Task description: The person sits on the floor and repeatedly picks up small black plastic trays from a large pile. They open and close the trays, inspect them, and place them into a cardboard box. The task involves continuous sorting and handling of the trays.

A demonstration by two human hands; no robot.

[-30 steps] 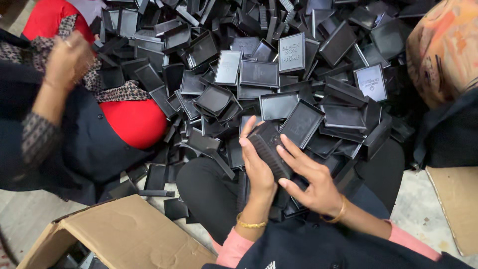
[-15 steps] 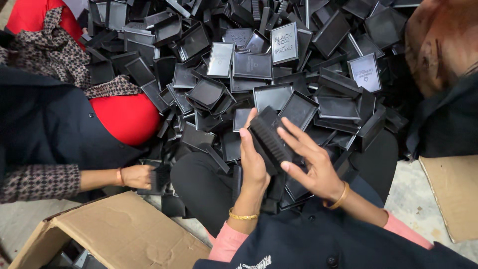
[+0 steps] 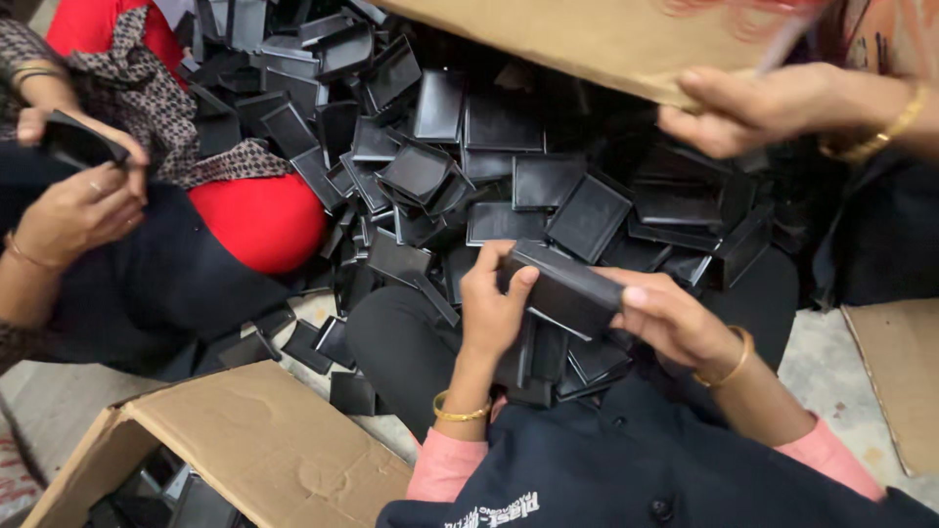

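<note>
Both hands grip one black plastic box (image 3: 565, 288) just in front of the heap of black trays (image 3: 489, 166): the left hand (image 3: 494, 308) curls round its near end, the right hand (image 3: 675, 318) clasps its far end.

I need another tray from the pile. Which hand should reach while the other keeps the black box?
Right, probably. The right hand only rests its fingers on one end of the black box, nearest the pile of trays. The left hand wraps the other end and can hold it alone.
</note>
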